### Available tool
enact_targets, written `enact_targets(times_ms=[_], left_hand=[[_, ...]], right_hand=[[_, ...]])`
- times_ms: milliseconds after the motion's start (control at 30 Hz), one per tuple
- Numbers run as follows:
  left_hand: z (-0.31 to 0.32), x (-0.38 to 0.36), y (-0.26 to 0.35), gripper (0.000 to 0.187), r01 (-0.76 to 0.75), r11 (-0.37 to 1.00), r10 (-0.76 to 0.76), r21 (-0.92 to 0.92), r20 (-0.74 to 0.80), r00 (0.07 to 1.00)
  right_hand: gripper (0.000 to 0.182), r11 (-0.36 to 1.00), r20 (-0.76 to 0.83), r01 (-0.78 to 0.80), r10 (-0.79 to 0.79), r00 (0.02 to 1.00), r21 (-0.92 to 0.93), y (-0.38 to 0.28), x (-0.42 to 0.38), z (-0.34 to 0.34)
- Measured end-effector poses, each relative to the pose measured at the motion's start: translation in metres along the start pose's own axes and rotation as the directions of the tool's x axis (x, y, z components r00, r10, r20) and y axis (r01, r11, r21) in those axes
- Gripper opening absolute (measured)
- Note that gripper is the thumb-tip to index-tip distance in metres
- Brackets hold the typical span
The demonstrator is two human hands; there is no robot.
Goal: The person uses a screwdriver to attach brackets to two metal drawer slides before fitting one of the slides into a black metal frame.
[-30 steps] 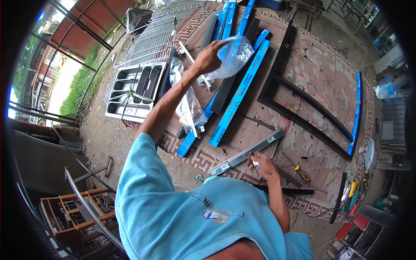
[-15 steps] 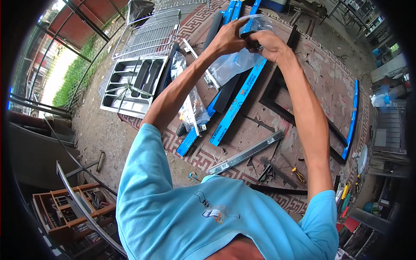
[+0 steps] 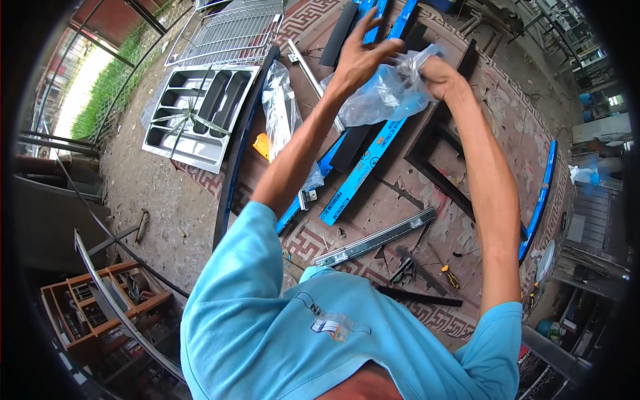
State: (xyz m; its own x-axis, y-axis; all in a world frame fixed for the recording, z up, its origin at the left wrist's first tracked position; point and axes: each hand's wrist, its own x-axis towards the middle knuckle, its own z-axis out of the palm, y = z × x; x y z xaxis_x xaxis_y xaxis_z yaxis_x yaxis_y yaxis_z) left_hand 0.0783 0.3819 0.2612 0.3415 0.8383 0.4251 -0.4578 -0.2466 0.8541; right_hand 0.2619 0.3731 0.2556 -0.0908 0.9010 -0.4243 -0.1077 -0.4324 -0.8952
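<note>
My left hand [image 3: 361, 59] is raised at the top middle with its fingers spread, at the left edge of a clear plastic bag [image 3: 383, 100]. The bag's upper right part is bunched at my right hand [image 3: 437, 75], whose fingers are bent into it and partly hidden by the plastic. Below the bag lie blue-wrapped aluminium bars [image 3: 360, 177] and a black bar. To the left, a plastic-wrapped metal part [image 3: 280, 107] and a thin metal rail [image 3: 307, 70] lie on the patterned surface.
A grey cutlery tray [image 3: 217, 163] and a wire rack [image 3: 233, 33] are at the upper left. A drawer slide [image 3: 377, 237], a yellow-handled screwdriver [image 3: 451, 277] and a black frame [image 3: 440, 180] lie nearer me. Orange shelving [image 3: 100, 300] stands at the lower left.
My left hand has come away from my right hand and opened. My right hand has shifted right with the bunched plastic. The bag hangs more fully between them, and the view has moved slightly.
</note>
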Motion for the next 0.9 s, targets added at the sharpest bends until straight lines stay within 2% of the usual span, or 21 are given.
enact_targets(times_ms=[33, 67, 100, 133, 167, 200, 233, 367, 433, 467, 500, 533, 567, 600, 633, 700, 733, 800, 833, 900], left_hand=[[-0.019, -0.010, -0.028, 0.063, 0.058, 0.994, -0.032, 0.097, -0.254, 0.967], [-0.045, -0.024, -0.071, 0.056, 0.176, 0.917, -0.010, 0.357, -0.422, 0.906], [-0.069, -0.048, -0.111, 0.055, 0.356, 0.777, -0.070, 0.519, -0.490, 0.869], [-0.102, -0.073, -0.174, 0.060, 0.532, 0.622, -0.290, 0.574, -0.463, 0.838], [-0.091, -0.102, -0.177, 0.066, 0.647, 0.387, -0.302, 0.656, -0.573, 0.762], [-0.095, -0.125, -0.192, 0.068, 0.655, 0.395, -0.296, 0.644, -0.586, 0.755], [-0.095, -0.125, -0.193, 0.068, 0.666, 0.400, -0.293, 0.630, -0.600, 0.744], [-0.092, -0.129, -0.182, 0.070, 0.628, 0.471, -0.245, 0.620, -0.592, 0.768], [-0.095, -0.122, -0.163, 0.069, 0.722, 0.461, -0.408, 0.515, -0.600, 0.688], [-0.110, -0.120, -0.177, 0.069, 0.773, 0.399, -0.426, 0.493, -0.647, 0.632], [-0.128, -0.120, -0.181, 0.061, 0.704, 0.476, -0.427, 0.527, -0.562, 0.709], [-0.138, -0.129, -0.186, 0.055, 0.692, 0.546, -0.412, 0.472, -0.568, 0.712], [-0.137, -0.129, -0.162, 0.049, 0.673, 0.610, -0.396, 0.418, -0.574, 0.717], [-0.146, -0.128, -0.154, 0.036, 0.744, 0.612, -0.541, 0.267, -0.545, 0.640], [-0.131, -0.121, -0.106, 0.026, 0.797, 0.591, -0.644, 0.129, -0.520, 0.562], [-0.159, -0.126, -0.130, 0.026, 0.710, 0.564, -0.552, 0.422, -0.446, 0.704], [-0.167, -0.130, -0.136, 0.026, 0.712, 0.564, -0.549, 0.419, -0.454, 0.702], [-0.167, -0.131, -0.120, 0.020, 0.691, 0.663, -0.584, 0.288, -0.379, 0.718], [-0.165, -0.130, -0.114, 0.020, 0.694, 0.661, -0.586, 0.285, -0.381, 0.715], [-0.155, -0.124, -0.098, 0.011, 0.652, 0.732, -0.661, -0.195, -0.433, 0.613]], right_hand=[[0.010, 0.999, -0.073, -0.010, 0.007, 0.997, -0.040, 0.001, -0.011, 0.003], [0.009, 1.000, -0.083, -0.026, 0.025, 0.996, -0.014, 0.003, -0.013, -0.003], [0.009, 0.999, -0.091, -0.045, 0.045, 0.995, 0.010, 0.006, -0.015, -0.013], [0.009, 0.999, -0.087, -0.050, 0.050, 0.995, -0.001, 0.011, -0.014, -0.024], [0.008, 0.995, -0.089, -0.082, 0.087, 0.992, 0.063, 0.019, -0.010, -0.035], [0.008, 0.986, -0.087, -0.112, 0.123, 0.989, 0.124, 0.022, -0.006, -0.043], [0.008, 0.987, -0.078, -0.122, 0.130, 0.988, 0.107, 0.022, -0.008, -0.044], [0.008, 0.985, -0.128, -0.076, 0.097, 0.987, 0.153, 0.040, -0.017, -0.059], [0.009, 0.966, -0.128, -0.084, 0.118, 0.985, 0.243, 0.046, -0.014, -0.080], [0.014, 0.955, -0.029, -0.073, 0.085, 0.996, 0.289, 0.053, -0.011, -0.097], [0.014, 0.954, -0.026, -0.077, 0.089, 0.996, 0.289, 0.055, -0.013, -0.097], [0.015, 0.974, -0.101, -0.044, 0.067, 0.993, 0.220, 0.057, -0.016, -0.098], [0.017, 0.988, -0.173, -0.012, 0.038, 0.984, 0.151, 0.060, -0.017, -0.098], [0.019, 0.989, -0.129, -0.047, 0.065, 0.990, 0.138, 0.065, -0.012, -0.113], [0.019, 0.988, -0.124, -0.056, 0.074, 0.989, 0.142, 0.069, -0.013, -0.111], [0.020, 0.984, -0.097, -0.120, 0.133, 0.986, 0.128, 0.060, -0.015, -0.102], [0.020, 0.987, -0.084, -0.116, 0.125, 0.989, 0.110, 0.057, -0.017, -0.095], [0.021, 0.989, -0.077, -0.121, 0.127, 0.989, 0.082, 0.054, -0.018, -0.083], [0.022, 0.991, -0.077, -0.123, 0.128, 0.989, 0.059, 0.052, -0.019, -0.078], [0.022, 0.990, -0.049, -0.134, 0.136, 0.989, 0.049, 0.050, -0.017, -0.073]])
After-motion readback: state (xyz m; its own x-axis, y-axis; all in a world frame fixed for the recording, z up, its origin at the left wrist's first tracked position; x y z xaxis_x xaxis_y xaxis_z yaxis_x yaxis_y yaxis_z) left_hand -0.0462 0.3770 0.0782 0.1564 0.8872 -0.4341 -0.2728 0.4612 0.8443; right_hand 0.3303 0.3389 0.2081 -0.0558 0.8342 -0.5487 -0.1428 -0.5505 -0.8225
